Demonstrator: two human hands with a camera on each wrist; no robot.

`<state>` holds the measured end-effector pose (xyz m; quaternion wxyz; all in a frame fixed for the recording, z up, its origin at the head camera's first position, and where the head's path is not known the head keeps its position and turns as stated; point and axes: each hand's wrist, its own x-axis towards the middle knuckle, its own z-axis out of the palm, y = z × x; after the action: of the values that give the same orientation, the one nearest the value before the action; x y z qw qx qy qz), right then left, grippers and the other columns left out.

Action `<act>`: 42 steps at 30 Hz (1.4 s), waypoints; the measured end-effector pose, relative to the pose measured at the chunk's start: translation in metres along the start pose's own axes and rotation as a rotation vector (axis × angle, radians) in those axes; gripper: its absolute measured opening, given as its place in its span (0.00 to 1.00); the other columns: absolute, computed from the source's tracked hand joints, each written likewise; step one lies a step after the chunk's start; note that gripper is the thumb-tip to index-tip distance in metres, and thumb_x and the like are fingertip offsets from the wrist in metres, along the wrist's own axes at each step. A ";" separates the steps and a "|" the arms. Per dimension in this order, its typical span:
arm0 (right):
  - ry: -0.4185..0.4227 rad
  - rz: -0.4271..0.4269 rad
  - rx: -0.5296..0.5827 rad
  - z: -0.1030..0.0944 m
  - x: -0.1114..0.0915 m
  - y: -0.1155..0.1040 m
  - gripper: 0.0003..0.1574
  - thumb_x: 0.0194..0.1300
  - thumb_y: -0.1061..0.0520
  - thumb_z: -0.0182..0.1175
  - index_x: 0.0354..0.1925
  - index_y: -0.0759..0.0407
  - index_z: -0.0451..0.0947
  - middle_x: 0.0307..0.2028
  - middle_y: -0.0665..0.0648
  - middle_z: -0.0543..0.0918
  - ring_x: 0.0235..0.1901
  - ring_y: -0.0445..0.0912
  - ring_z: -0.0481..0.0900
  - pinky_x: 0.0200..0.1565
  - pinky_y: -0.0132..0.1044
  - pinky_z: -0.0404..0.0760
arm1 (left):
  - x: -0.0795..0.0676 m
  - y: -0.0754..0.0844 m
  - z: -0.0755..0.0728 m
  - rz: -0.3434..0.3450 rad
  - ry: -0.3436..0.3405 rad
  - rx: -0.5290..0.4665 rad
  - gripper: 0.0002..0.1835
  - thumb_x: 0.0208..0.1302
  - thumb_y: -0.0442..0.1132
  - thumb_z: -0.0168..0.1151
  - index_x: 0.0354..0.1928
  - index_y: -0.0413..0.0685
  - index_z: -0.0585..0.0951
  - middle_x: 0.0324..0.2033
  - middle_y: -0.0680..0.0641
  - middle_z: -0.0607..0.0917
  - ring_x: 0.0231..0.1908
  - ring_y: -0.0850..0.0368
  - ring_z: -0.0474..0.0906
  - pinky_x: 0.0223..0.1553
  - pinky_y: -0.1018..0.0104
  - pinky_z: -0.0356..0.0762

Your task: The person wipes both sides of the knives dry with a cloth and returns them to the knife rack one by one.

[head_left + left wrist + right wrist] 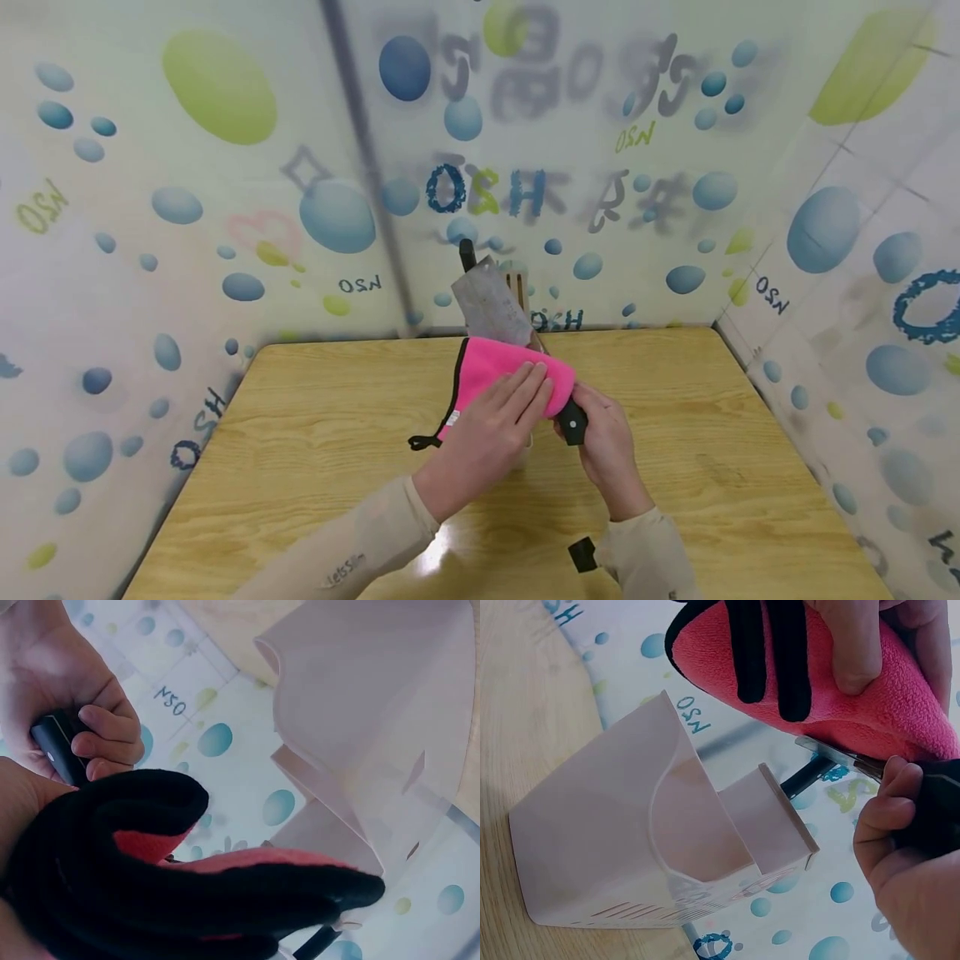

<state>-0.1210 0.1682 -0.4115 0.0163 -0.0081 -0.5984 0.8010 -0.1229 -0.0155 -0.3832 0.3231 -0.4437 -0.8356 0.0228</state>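
My right hand (606, 442) grips the black handle (573, 423) of a cleaver, whose broad grey blade (487, 304) slants up and left. Draped over the blade is a pink cloth (491, 367) with black edging and a loop. My left hand (487, 442) holds the cloth folded about the blade, its fingers lying along the upper face. In the right wrist view, the left thumb (851, 656) presses the cloth from the other side. Only a sliver of the blade's edge (832, 752) shows there, and the folded black hem (172, 877) fills the left wrist view.
A pale plastic holder (592, 825) with slotted sides stands on the wooden table (322, 400), mostly hidden behind the hands in the head view. A black handle (467, 254) and a pale slotted piece (516, 279) rise behind the blade. Patterned walls (300, 125) enclose the table.
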 end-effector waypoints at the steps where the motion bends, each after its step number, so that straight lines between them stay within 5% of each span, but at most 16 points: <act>1: 0.000 0.000 -0.001 0.000 0.000 0.000 0.29 0.82 0.60 0.39 0.66 0.82 0.68 0.41 0.57 0.81 0.32 0.41 0.78 0.33 0.29 0.83 | 0.000 0.000 0.000 0.002 0.000 0.000 0.30 0.65 0.34 0.69 0.69 0.36 0.76 0.68 0.37 0.77 0.69 0.45 0.74 0.70 0.56 0.72; 21: -0.041 0.001 -0.093 -0.004 -0.003 0.000 0.27 0.82 0.60 0.43 0.64 0.80 0.73 0.34 0.58 0.83 0.35 0.46 0.81 0.38 0.32 0.84 | 0.007 -0.017 0.003 -0.078 0.018 -0.043 0.28 0.68 0.28 0.67 0.69 0.35 0.75 0.68 0.37 0.77 0.70 0.45 0.73 0.71 0.56 0.70; 31: -0.070 -0.013 -0.179 -0.006 -0.007 0.000 0.27 0.83 0.58 0.43 0.62 0.77 0.76 0.33 0.55 0.84 0.36 0.49 0.79 0.39 0.35 0.83 | 0.009 -0.027 0.003 -0.121 -0.026 -0.038 0.31 0.66 0.31 0.69 0.70 0.33 0.74 0.68 0.36 0.76 0.71 0.44 0.72 0.72 0.56 0.68; 42: -0.082 -0.018 -0.203 -0.008 -0.008 0.002 0.25 0.82 0.58 0.44 0.60 0.76 0.78 0.35 0.67 0.83 0.33 0.49 0.79 0.38 0.35 0.82 | 0.011 -0.039 0.005 -0.203 -0.002 -0.080 0.31 0.65 0.32 0.72 0.68 0.31 0.75 0.67 0.33 0.76 0.69 0.43 0.74 0.71 0.56 0.71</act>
<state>-0.1127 0.1752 -0.4156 -0.0021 0.0283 -0.6767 0.7357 -0.1585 -0.0293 -0.3693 0.3051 -0.3693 -0.8768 -0.0428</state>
